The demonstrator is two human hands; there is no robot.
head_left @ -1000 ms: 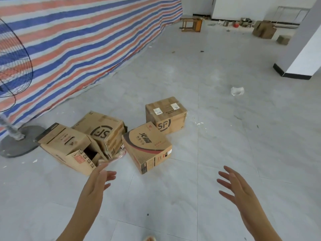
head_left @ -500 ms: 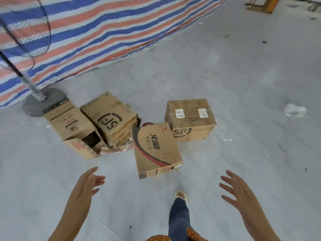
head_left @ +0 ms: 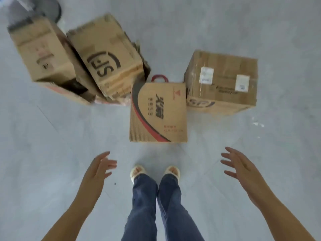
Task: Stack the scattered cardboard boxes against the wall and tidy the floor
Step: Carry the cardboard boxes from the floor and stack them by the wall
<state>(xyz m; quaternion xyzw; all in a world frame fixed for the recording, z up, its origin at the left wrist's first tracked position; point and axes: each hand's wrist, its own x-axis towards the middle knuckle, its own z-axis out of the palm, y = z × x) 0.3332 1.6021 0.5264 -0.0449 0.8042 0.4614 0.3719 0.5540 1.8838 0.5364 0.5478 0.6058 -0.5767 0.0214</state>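
Note:
Several cardboard boxes lie on the grey tiled floor just ahead of my feet. The nearest is a box with a red-and-black curve print and a red handle at its far end. To its right stands a taped SF box with white labels. To the left an SF-printed box leans against an opened box whose flap lies on the floor. My left hand and my right hand hover with relaxed fingers, empty, on either side below the nearest box, touching nothing.
A fan's round grey base sits at the top left behind the opened box. My legs in blue jeans and pale sandals stand just short of the nearest box. Bare tiled floor stretches to the right and left.
The view has tipped down and closed in on the boxes; my feet now stand together just before the nearest box. Both hands stay open and empty, spread wider.

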